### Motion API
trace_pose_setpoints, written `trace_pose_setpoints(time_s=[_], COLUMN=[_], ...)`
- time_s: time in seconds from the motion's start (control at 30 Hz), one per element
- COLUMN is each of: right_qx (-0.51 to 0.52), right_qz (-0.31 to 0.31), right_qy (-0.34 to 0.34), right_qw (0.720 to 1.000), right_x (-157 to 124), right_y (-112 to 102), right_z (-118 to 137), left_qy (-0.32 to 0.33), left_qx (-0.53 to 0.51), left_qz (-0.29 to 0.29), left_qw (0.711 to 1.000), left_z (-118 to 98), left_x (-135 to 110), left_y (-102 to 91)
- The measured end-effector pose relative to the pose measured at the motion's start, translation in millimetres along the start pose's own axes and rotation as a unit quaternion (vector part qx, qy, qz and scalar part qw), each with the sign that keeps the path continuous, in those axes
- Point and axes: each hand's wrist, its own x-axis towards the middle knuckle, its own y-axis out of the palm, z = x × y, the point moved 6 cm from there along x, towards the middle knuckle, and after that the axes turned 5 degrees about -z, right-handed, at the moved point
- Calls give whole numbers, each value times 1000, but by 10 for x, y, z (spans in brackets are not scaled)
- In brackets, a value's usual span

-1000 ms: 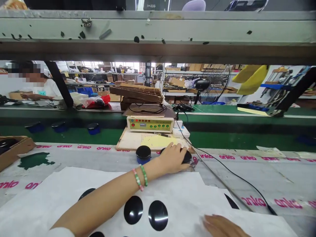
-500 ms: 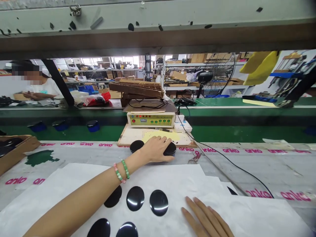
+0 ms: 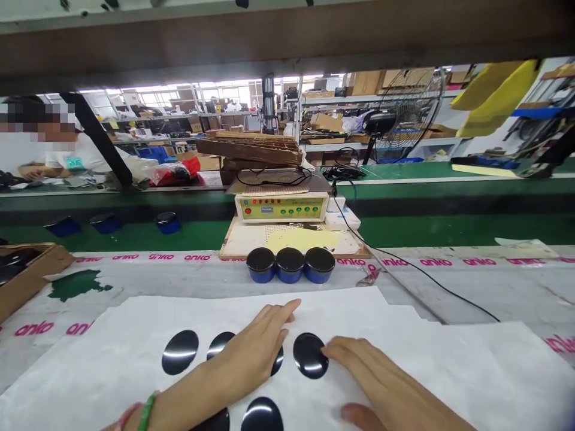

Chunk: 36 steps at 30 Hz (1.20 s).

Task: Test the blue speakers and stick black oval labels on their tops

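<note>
My left hand (image 3: 258, 344) is over the white sheet (image 3: 148, 317), fingers stretched forward and nothing visible in it. It partly covers two of the glossy black discs on the sheet. My right hand (image 3: 375, 380) has its fingers extended, with the fingertips at the right edge of another black disc (image 3: 309, 355). To the left lies an uncovered black disc (image 3: 180, 352), and a further disc (image 3: 263, 415) sits nearer the bottom edge. Beyond the sheet, three blue round tubs with black tops stand side by side, the middle tub (image 3: 290, 264) between its neighbours.
A control box (image 3: 282, 208) with buttons stands on a board behind the tubs. More blue tubs (image 3: 168, 222) are on the green surface at back left. A cardboard box (image 3: 38, 281) is at left. A black cable (image 3: 417, 275) crosses the right side. Another person sits far left.
My left hand has let go of the right-hand tub and drawn back over the discs. My right hand has moved up to a disc's edge. The view has shifted slightly.
</note>
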Motion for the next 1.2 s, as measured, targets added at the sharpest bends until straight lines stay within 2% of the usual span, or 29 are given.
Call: trace_pose_setpoints(time_s=[0.07,0.17,0.27,0.37,0.57,0.7,0.8,0.9,0.97,1.0,1.03,1.07,1.1,1.13,1.2], right_qx=[43,43,45,29,-95,-146,-149,-125,-64,-15,43,107,173,241,370], right_qz=[67,132,160,159,87,0,-87,-132,-171,-198,-232,-275,-319,-361,-409], right_qy=[27,16,12,-15,-142,-199,-202,-184,-143,-94,-21,69,160,238,327], right_qw=[996,990,986,987,982,969,964,966,973,976,972,953,918,869,767], right_x=[293,602,720,737,647,479,307,139,39,-12,-79,-176,-307,-460,-744], right_y=[-2,35,43,19,2,-77,-202,-253,-273,-286,-302,-316,-321,-314,-282], right_z=[133,246,231,243,374,405,416,398,309,202,37,-178,-424,-678,-1144], left_qy=[1,4,8,16,25,24,29,44,58,66,74,82,89,94,92], left_qx=[-8,-13,-11,-7,6,21,36,52,61,66,70,74,76,78,79], left_qz=[-11,-21,-28,-30,-32,-36,-39,-40,-41,-42,-43,-45,-48,-53,-78], left_qw=[1000,1000,1000,999,999,999,998,997,996,995,994,993,992,991,990], left_z=[62,75,58,43,37,53,68,70,57,44,27,6,-15,-35,-43], left_x=[7,32,29,26,43,42,36,35,35,32,25,13,-1,-15,-25], left_y=[58,70,42,26,28,6,-1,4,-1,-6,-13,-21,-29,-37,-71])
